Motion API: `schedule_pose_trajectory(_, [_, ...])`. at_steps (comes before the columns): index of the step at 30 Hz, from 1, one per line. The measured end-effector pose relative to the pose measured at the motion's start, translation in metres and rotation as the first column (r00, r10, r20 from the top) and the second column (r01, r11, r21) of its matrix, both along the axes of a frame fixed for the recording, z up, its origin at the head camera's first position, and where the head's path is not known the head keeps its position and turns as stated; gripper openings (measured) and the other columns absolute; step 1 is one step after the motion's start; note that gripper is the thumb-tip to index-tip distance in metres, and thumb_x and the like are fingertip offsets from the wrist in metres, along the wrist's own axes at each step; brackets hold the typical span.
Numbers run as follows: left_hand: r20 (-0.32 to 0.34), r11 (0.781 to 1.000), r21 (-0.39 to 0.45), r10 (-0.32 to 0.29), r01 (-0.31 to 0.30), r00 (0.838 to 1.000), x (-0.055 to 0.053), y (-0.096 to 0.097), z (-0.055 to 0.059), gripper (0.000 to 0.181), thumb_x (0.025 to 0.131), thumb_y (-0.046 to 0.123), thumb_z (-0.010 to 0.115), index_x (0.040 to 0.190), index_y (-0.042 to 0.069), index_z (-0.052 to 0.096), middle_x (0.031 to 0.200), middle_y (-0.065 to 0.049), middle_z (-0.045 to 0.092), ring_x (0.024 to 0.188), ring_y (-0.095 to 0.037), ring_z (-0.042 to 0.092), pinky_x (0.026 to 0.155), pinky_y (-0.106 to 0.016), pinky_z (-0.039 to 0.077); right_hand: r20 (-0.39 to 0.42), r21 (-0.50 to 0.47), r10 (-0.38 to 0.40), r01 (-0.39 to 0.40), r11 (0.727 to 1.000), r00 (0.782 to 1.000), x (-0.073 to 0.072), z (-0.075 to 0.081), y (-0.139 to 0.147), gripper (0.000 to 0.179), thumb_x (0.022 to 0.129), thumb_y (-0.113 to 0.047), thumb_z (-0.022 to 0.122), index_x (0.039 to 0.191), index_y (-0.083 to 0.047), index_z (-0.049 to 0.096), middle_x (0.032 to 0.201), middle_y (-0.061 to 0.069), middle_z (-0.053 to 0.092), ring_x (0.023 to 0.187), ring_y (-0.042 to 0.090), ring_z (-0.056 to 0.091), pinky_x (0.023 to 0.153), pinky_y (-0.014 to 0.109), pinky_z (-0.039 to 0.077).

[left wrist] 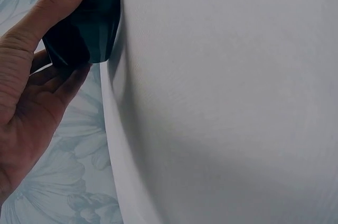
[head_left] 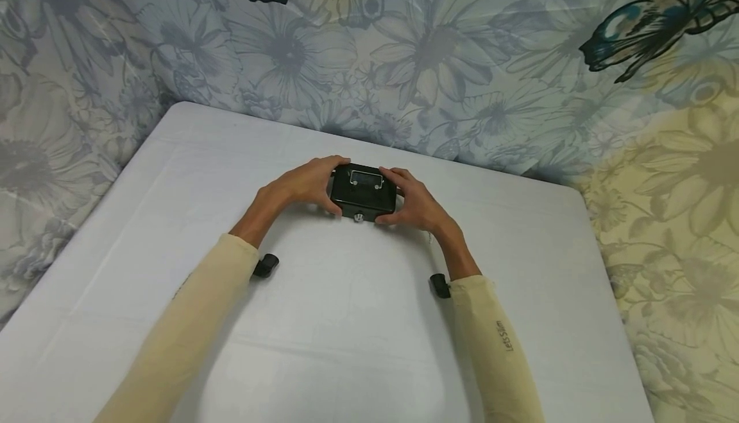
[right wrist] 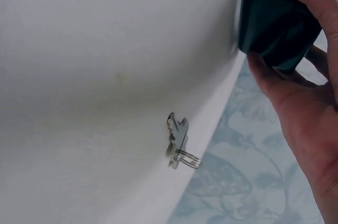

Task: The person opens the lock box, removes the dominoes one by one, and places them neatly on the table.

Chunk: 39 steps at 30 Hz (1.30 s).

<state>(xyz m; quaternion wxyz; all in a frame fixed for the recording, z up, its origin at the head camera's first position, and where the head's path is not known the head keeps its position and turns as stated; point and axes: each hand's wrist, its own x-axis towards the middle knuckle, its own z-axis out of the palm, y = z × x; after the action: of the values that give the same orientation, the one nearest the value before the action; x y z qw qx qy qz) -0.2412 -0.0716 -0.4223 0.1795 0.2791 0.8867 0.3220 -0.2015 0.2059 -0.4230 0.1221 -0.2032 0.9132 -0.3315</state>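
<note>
The black lockbox (head_left: 364,201) sits toward 12 o'clock on the white-covered table (head_left: 346,346), folding handle (head_left: 366,173) on its lid, key lock (head_left: 358,217) at 6. It should be stiff, fairly light, a touch slippery where glossy; the short ends look the best hold. The left hand (head_left: 312,182) grips it at 9 o'clock, the right hand (head_left: 418,205) at 3. In the right-wrist view, keys (right wrist: 179,138) lie toward 7.

The person is wearing a cream right sleeve (head_left: 498,362), which is bearing dark lettering (head_left: 504,336); a small black device (head_left: 440,285) is jutting from its cuff's inner edge. Left of the right sleeve, a matching left sleeve (head_left: 185,333) is showing an illegible dark marking (head_left: 181,286), with a rounded black twin device (head_left: 266,266) protruding toward the right sleeve.
</note>
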Motion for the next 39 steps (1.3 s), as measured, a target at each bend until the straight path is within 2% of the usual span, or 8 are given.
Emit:
schedule_pose_trajectory(9, [-0.019, 1.0, -0.015, -0.018, 0.018, 1.0, -0.003, 0.0, 0.002, 0.112, 0.072, 0.034, 0.097, 0.161, 0.004, 0.035, 0.154, -0.015, 0.054, 0.141, -0.032, 0.052, 0.121, -0.051, 0.042, 0.025, -0.033, 0.024, -0.023, 0.999, 0.999, -0.004, 0.003, 0.001, 0.107, 0.076, -0.014, 0.095, 0.164, -0.009, 0.035, 0.16, 0.021, 0.039, 0.148, 0.041, 0.047, 0.12, 0.052, 0.045])
schedule_pose_trajectory(17, [-0.011, 0.999, 0.01, -0.033, 0.033, 0.999, -0.008, -0.001, 0.001, 0.11, 0.072, 0.035, 0.096, 0.16, 0.003, 0.037, 0.153, -0.015, 0.055, 0.143, -0.033, 0.054, 0.121, -0.051, 0.043, 0.034, -0.018, 0.031, -0.031, 0.999, 0.999, -0.01, 0.007, 0.003, 0.105, 0.075, -0.018, 0.095, 0.163, -0.011, 0.038, 0.157, 0.021, 0.045, 0.144, 0.041, 0.052, 0.12, 0.052, 0.046])
schedule_pose_trajectory(31, [0.045, 0.994, 0.098, -0.058, 0.053, 0.997, -0.011, -0.004, -0.001, 0.108, 0.076, 0.029, 0.094, 0.161, 0.002, 0.033, 0.155, -0.017, 0.054, 0.148, -0.036, 0.049, 0.124, -0.052, 0.039, 0.063, -0.041, 0.02, -0.018, 0.999, 0.998, -0.019, 0.01, 0.008, 0.103, 0.072, -0.023, 0.096, 0.16, -0.015, 0.044, 0.157, 0.018, 0.05, 0.146, 0.033, 0.049, 0.119, 0.053, 0.046])
schedule_pose_trajectory(39, [0.028, 0.993, 0.101, -0.07, 0.067, 0.997, -0.014, -0.005, -0.006, 0.11, 0.077, 0.032, 0.092, 0.162, 0.0, 0.03, 0.16, -0.017, 0.048, 0.149, -0.036, 0.047, 0.126, -0.051, 0.038, 0.073, -0.032, 0.007, -0.004, 0.999, 0.997, -0.021, 0.012, 0.007, 0.103, 0.07, -0.022, 0.097, 0.159, -0.016, 0.046, 0.157, 0.015, 0.051, 0.146, 0.031, 0.048, 0.121, 0.053, 0.044])
